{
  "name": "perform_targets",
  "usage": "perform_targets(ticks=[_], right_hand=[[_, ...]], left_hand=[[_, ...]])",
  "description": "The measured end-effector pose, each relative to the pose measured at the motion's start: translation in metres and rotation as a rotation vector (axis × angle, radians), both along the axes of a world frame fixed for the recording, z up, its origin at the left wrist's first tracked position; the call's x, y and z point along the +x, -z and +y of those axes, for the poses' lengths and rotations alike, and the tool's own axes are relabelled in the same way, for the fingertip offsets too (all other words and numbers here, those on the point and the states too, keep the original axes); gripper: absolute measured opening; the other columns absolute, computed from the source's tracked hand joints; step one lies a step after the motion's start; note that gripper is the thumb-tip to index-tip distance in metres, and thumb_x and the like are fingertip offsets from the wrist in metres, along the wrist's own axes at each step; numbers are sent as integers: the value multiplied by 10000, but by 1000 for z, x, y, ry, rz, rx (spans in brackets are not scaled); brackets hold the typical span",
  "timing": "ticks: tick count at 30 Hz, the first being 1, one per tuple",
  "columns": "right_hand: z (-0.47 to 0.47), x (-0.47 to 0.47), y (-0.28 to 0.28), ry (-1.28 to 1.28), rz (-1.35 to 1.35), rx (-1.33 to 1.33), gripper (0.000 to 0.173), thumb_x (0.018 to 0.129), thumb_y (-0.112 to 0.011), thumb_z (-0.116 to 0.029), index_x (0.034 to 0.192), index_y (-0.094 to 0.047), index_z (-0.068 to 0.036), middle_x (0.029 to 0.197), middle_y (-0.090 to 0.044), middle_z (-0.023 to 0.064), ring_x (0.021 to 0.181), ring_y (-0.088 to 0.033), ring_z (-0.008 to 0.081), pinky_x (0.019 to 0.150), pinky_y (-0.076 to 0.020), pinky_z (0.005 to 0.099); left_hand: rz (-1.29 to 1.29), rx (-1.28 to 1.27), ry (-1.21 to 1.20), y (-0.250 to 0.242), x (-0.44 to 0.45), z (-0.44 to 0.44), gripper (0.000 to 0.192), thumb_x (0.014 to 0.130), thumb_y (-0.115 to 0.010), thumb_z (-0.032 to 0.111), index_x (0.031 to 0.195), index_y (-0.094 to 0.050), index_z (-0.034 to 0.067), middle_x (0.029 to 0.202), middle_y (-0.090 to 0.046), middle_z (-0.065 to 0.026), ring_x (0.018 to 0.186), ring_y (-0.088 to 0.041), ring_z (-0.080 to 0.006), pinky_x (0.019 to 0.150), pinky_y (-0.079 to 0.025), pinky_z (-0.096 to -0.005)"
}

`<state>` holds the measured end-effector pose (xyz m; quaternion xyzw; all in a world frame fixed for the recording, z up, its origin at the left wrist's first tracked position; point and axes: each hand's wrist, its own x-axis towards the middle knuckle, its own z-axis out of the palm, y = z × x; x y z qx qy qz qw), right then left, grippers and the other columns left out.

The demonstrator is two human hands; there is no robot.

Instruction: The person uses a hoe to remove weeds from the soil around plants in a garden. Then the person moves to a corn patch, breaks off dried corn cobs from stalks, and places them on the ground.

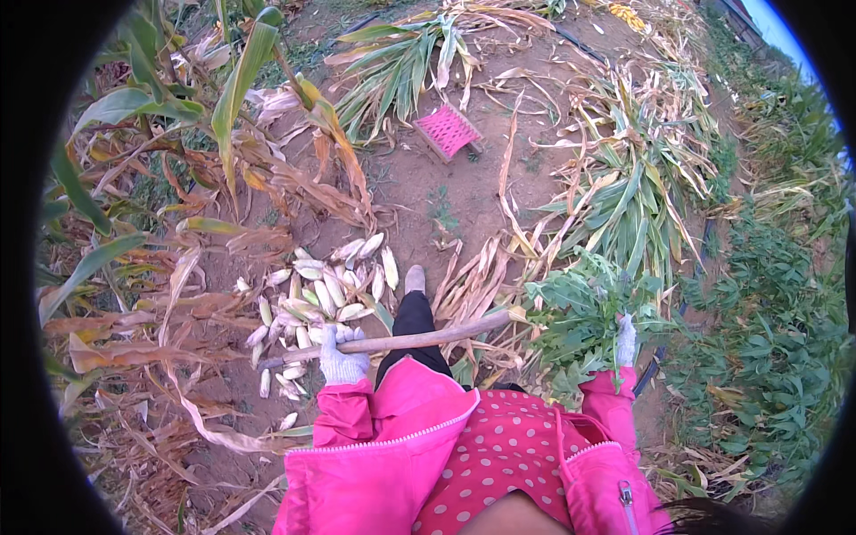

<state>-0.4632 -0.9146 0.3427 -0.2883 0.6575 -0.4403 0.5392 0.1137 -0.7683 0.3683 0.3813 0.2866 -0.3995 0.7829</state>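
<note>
My left hand, in a pale knit glove, grips a long, slightly curved wooden handle. The handle lies almost level across the front of my legs; its left end is darker, and I cannot tell what tool it belongs to. Beneath and beyond that hand, a pile of husk-covered corn ears rests on the soil. On the other side, my right hand, also gloved, is closed on a bunch of green leafy plants. Leaves hide part of its fingers.
Standing corn plants crowd the left side. A small stool with a pink woven seat stands ahead on bare soil. Cut corn stalks lie to the right, beside a black hose and low green plants. Yellow corn ears lie far off.
</note>
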Motion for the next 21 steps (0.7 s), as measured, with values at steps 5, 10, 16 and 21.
perform_targets(ticks=[5, 10, 16, 21], right_hand=[[-116, 120, -49, 190, -14, 110, 291, 862, -633, -327, 1012, -665, -79, 783, -639, 65, 587, -605, 204, 547, -500, 319], [-217, 225, -115, 301, -262, 188, 272, 857, -628, -309, 990, -649, -73, 800, -669, 75, 625, -638, 244, 591, -539, 371], [-332, 266, -122, 291, -239, 73, 282, 861, -619, -326, 975, -653, -71, 859, -688, 88, 671, -653, 272, 633, -551, 396], [-450, 280, -90, 207, -318, -20, 345, 903, -563, -387, 1028, -655, -78, 924, -680, 107, 744, -658, 286, 684, -556, 422]], left_hand=[[17, -64, 43, -6, 69, -98, 222, 964, -584, 232, 790, -490, 132, 572, -412, 50, 510, -415, -124, 614, -456, -318], [12, 32, 68, -23, 118, -166, 236, 936, -621, 195, 741, -508, 123, 558, -407, 47, 506, -412, -124, 574, -446, -307], [29, 72, 42, -28, 132, -210, 264, 927, -624, 158, 711, -472, 140, 556, -422, 41, 502, -414, -125, 565, -444, -307], [25, 69, -6, -27, 134, -238, 223, 950, -591, 206, 751, -506, 153, 571, -413, 60, 516, -419, -114, 606, -458, -314]])
